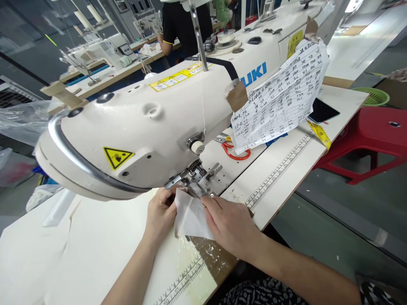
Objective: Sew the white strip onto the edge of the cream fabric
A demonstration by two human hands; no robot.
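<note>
A small piece of white fabric (192,216) lies at the needle area of a white sewing machine (133,114). Its far edge reaches the metal presser foot and guide parts (199,180). My left hand (161,212) pinches the fabric's left edge, fingers curled close beside the foot. On the other side my right hand (232,220) grips the right edge, its thumb and forefinger pressed together near the metal guide. The fabric hangs slightly raised between both hands. My fingertips are partly hidden by the cloth and the machine parts.
Behind the needle lie red-handled scissors (237,154). A handwritten sheet (280,97) is taped to the machine. A phone (322,112) and yellow tape measure (319,133) rest at the table's right. A red stool (365,140) stands beside it. A person in black (186,27) sits beyond.
</note>
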